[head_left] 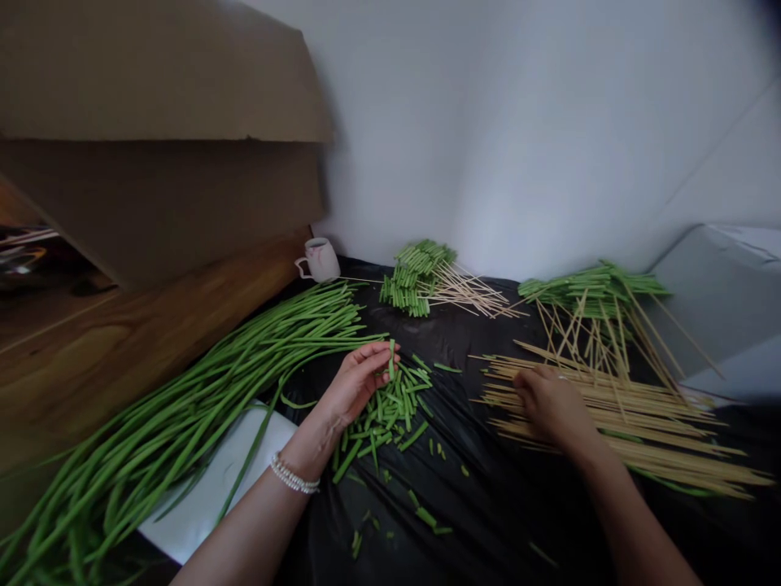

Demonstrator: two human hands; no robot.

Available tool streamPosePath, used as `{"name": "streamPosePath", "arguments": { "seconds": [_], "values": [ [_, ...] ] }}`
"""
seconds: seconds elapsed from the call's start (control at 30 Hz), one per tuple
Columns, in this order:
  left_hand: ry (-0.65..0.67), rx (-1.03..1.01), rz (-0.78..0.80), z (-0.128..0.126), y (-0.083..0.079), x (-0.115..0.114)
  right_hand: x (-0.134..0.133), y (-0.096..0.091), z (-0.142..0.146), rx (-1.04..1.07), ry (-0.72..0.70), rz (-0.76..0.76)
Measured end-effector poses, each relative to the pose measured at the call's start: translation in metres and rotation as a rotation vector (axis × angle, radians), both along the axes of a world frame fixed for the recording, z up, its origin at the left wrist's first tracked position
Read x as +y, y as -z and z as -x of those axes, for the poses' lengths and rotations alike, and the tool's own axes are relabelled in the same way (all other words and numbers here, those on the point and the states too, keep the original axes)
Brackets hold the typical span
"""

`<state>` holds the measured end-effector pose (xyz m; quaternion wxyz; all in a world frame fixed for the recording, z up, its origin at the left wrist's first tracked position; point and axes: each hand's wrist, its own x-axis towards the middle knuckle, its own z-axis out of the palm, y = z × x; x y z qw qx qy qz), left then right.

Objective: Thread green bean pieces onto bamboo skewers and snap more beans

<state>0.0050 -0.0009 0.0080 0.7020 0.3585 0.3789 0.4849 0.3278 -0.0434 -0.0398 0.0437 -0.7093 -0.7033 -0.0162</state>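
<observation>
This looked like a makeshift food-preparation corner, though whether in a home or an eatery was unclear: cut green stalks (390,407) and wooden skewers (647,411) lay on black plastic sheeting (494,521), with a mug (323,260) near a white wall (439,122) and a cardboard box (152,73).

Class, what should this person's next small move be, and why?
Probably draw one from the pile of sticks under the right hand: the left hand pinches a cut green piece, and behind, pale sticks jut from stacked green pieces.
</observation>
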Motion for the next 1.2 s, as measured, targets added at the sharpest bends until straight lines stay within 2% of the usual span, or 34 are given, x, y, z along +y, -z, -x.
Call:
{"name": "streamPosePath", "arguments": {
  "seconds": [0.17,0.43,0.57,0.8,0.9,1.03,1.2],
  "values": [
    [-0.010,0.006,-0.003,-0.001,0.000,-0.001,0.002,-0.001,0.006,-0.121,0.034,0.018],
    [-0.022,0.024,-0.006,-0.002,0.000,-0.001,-0.006,0.000,0.011,-0.248,-0.081,-0.120],
    [-0.006,0.024,-0.039,-0.001,0.002,-0.001,-0.008,-0.008,0.021,-0.174,-0.185,-0.295],
    [0.057,-0.043,-0.025,-0.003,0.005,-0.005,-0.025,-0.019,0.076,0.004,-0.489,-0.672],
    [0.060,-0.065,0.009,-0.004,0.007,-0.005,-0.031,-0.019,0.091,0.047,-0.531,-0.763],
    [0.091,-0.082,-0.018,-0.004,0.008,-0.005,-0.036,-0.020,0.097,0.046,-0.546,-0.752],
    [0.120,-0.049,-0.026,-0.008,0.007,-0.009,-0.043,-0.025,0.101,-0.073,-0.459,-0.695]
  ]
}}
